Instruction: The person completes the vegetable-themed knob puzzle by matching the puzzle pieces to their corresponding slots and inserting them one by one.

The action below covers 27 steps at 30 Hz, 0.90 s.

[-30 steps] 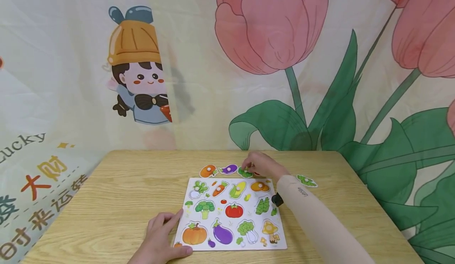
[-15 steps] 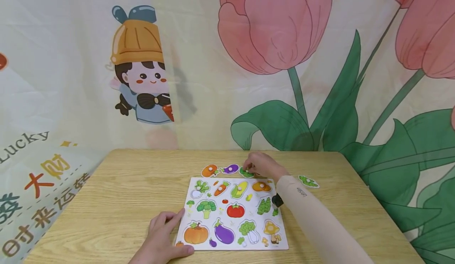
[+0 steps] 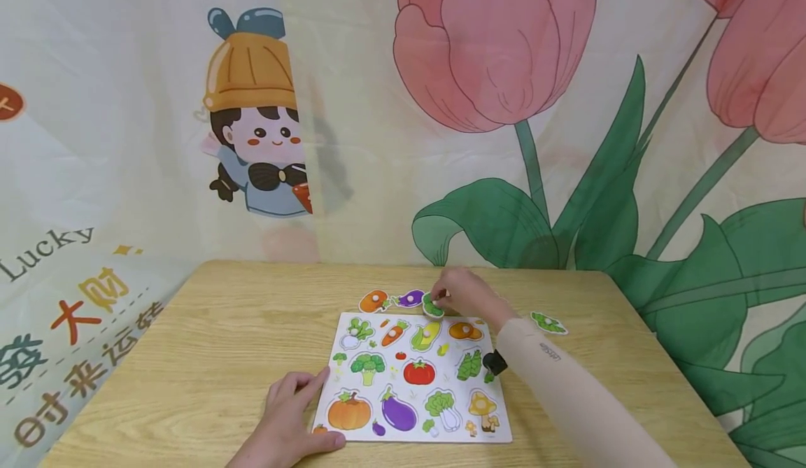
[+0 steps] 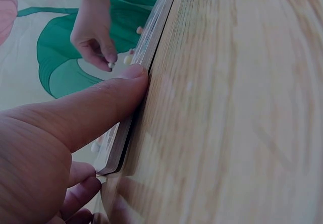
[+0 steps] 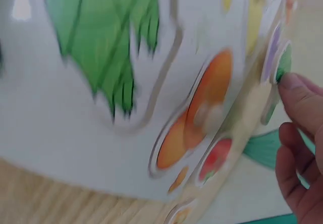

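Observation:
My right hand [image 3: 464, 296] pinches the small knob of a green leafy vegetable puzzle piece [image 3: 432, 306] behind the board, and the piece is tilted up. The right wrist view shows the thumb [image 5: 303, 100] at this piece's face. The white vegetable puzzle board [image 3: 460, 405] lies flat on the table. At its near left corner rests my left hand [image 3: 286, 415], thumb at the front edge and index finger along the left edge. In the left wrist view the straight thumb [image 4: 108, 100] touches the board's rim. Knobbed radish, carrot [image 3: 394, 333], corn [image 3: 426, 335] and orange-coloured pieces sit in the back row.
A pumpkin piece [image 3: 374, 301] and an eggplant piece [image 3: 411, 299] lie behind the board on the wooden table [image 3: 220, 335]. To the right lies a green piece [image 3: 548, 322]. A tomato piece [image 5: 216, 159] shows in the right wrist view. A printed cloth [image 3: 352, 174] hangs behind the table.
The green piece has been tilted up from the table by my right hand and shifted slightly toward the board. My left hand stays at the board's corner. The head view has shifted slightly.

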Motion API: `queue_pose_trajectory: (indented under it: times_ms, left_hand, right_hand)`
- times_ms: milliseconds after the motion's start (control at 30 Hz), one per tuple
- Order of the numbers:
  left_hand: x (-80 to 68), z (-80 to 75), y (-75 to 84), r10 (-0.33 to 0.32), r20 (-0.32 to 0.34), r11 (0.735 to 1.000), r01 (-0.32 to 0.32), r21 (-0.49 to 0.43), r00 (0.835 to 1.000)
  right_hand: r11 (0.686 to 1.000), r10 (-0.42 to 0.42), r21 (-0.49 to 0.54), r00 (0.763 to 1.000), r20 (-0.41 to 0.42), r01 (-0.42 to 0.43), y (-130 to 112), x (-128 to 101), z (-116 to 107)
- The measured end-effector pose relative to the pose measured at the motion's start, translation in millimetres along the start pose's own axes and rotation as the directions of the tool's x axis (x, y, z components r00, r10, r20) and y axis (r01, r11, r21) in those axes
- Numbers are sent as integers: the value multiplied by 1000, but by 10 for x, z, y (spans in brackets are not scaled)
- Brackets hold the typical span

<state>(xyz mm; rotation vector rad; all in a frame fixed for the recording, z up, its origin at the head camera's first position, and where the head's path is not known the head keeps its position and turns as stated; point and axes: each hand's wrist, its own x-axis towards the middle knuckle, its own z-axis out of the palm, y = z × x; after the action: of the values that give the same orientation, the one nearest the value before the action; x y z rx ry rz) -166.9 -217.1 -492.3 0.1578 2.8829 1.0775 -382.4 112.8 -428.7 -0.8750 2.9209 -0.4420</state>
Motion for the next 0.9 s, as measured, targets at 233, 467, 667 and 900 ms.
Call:
queue_pose_trajectory:
  times_ms: [233, 467, 667, 900]
  left_hand:
    - [3, -9, 22, -5, 3, 1000, 5, 26, 1000]
    - [-13, -8, 1, -6, 4, 1000, 6, 23, 1000]
    - [12, -2, -13, 10, 3, 1000, -11, 30, 1000]
    - [25, 5, -15, 14, 3, 1000, -14, 14, 1000]
  right_hand:
    - [1000, 27, 17, 998, -51, -26, -303, -172, 15]
    - [995, 23, 99, 994, -107, -13, -573, -374, 82]
    - [988, 83, 145, 985, -152, -61, -757, -560, 174]
    - [964, 173, 233, 970, -173, -131, -921, -686, 278]
